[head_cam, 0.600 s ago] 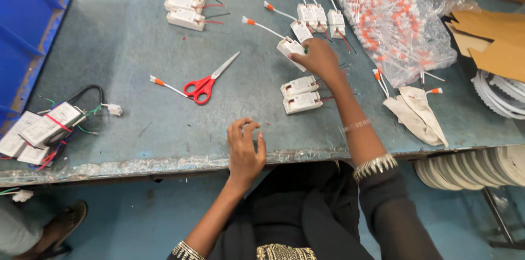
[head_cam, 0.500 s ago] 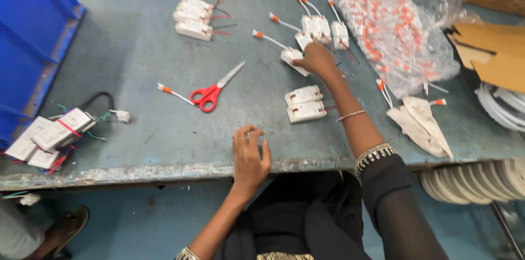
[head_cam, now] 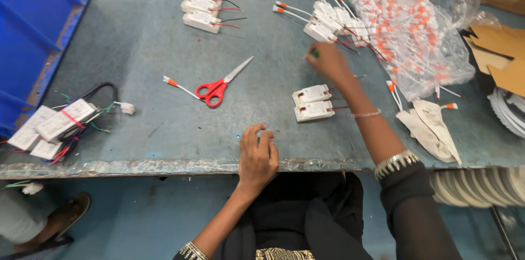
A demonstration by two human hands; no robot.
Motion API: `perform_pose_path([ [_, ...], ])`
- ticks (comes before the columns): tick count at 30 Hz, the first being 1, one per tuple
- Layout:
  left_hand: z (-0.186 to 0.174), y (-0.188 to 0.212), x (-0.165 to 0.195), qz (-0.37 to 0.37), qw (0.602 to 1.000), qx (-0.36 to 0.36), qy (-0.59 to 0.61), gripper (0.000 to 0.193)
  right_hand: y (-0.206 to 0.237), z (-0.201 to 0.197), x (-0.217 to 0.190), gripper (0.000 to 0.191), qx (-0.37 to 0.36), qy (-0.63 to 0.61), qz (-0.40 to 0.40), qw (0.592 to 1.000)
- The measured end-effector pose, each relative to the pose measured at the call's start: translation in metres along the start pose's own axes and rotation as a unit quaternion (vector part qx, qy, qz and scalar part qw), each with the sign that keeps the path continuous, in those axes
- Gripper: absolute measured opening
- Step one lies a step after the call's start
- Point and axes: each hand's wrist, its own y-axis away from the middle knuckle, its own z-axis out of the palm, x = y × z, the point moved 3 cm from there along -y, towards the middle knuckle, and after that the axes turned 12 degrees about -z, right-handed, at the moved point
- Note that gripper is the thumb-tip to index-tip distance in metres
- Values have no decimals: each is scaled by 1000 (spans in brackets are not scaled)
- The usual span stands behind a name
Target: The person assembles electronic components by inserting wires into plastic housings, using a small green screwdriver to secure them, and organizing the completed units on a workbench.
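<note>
White driver modules (head_cam: 328, 19) with orange-tipped leads lie in a loose cluster on the grey worktop (head_cam: 136, 47), well beyond the red scissors (head_cam: 214, 89) and to their right. The right hand (head_cam: 327, 60) reaches out to the near edge of that cluster, its fingers drawn together around something small and green; what exactly it pinches is too small to tell. Just on the near side of that hand, right of the scissors, two more white modules (head_cam: 313, 103) lie side by side, apart from the hand. The left hand (head_cam: 257, 156) rests at the worktop's front edge, nearer the person than the scissors, fingers loosely curled and holding nothing.

A single orange-tipped lead (head_cam: 178, 86) touches the scissors' handles on their left. Beyond the scissors, three modules with red and black wires (head_cam: 202, 11) are stacked together. Far right of the scissors sits a clear bag of orange-and-white connectors (head_cam: 415, 36), with a pale cloth (head_cam: 432, 126) near its front. Far left of the scissors, a bundle of flat white units (head_cam: 54, 126) with coloured wires lies by the front edge, beside a blue crate (head_cam: 27, 30).
</note>
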Motion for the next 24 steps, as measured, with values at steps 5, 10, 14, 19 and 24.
perform_pose_path([
  [5, 0, 2, -4, 3, 1000, -7, -5, 22, 84, 16, -38, 26, 16, 12, -27, 999],
  [10, -6, 12, -5, -7, 1000, -12, -3, 24, 153, -4, -48, 25, 69, 27, 47, 996],
  [14, -14, 13, -8, -1, 1000, -16, -15, 24, 182, -40, 8, 23, 194, 17, 138, 971],
  [19, -16, 10, -11, 9, 1000, -12, -27, 21, 218, -60, 88, 30, 47, 208, 297, 931],
  [24, -15, 7, -13, 12, 1000, -6, -21, 17, 222, -53, 83, 21, 95, 234, 208, 945],
])
